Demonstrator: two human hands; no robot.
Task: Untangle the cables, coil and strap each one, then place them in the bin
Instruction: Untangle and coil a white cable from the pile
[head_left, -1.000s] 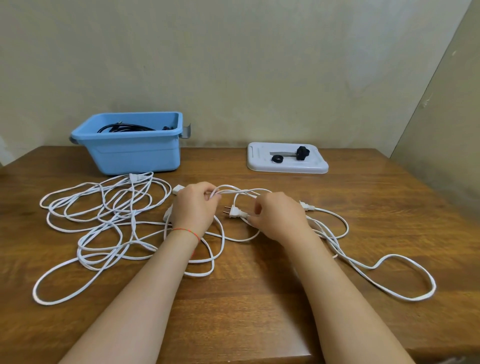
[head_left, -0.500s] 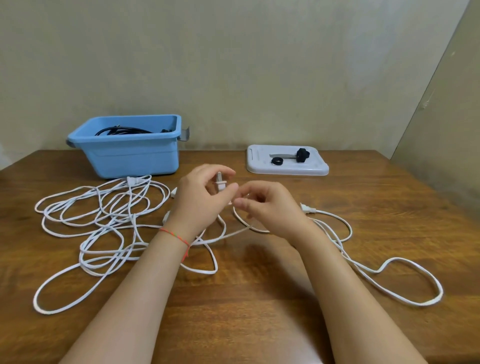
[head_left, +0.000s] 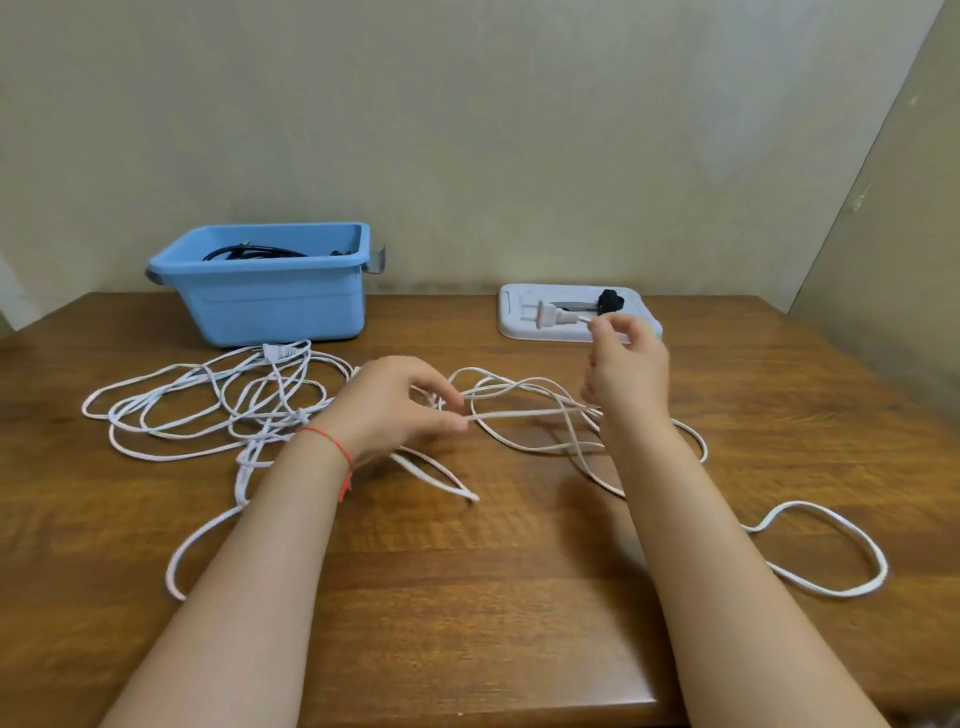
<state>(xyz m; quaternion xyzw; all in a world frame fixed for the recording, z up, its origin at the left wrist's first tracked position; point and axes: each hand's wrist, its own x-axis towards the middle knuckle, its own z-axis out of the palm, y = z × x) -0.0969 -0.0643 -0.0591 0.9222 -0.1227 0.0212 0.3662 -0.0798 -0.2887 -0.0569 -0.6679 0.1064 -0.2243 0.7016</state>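
Your right hand has lifted away from the tangle since half a second ago, and now pinches the cable just behind a plug, which hangs in the air in front of the white tray, prongs pointing toward the bin. A second ago that plug lay low between your hands, so you have drawn one end free. Your left hand stays low, right of the main tangle, its fingers loosely curled round a strand of the white cable; how firmly it grips I cannot tell. The loops between your hands still cross each other, and a long loop lies well out to the tray's near side. The bin already holds a black cable. A black strap waits on the tray. To my mind you are still untangling: follow the freed end back through the crossings before coiling.
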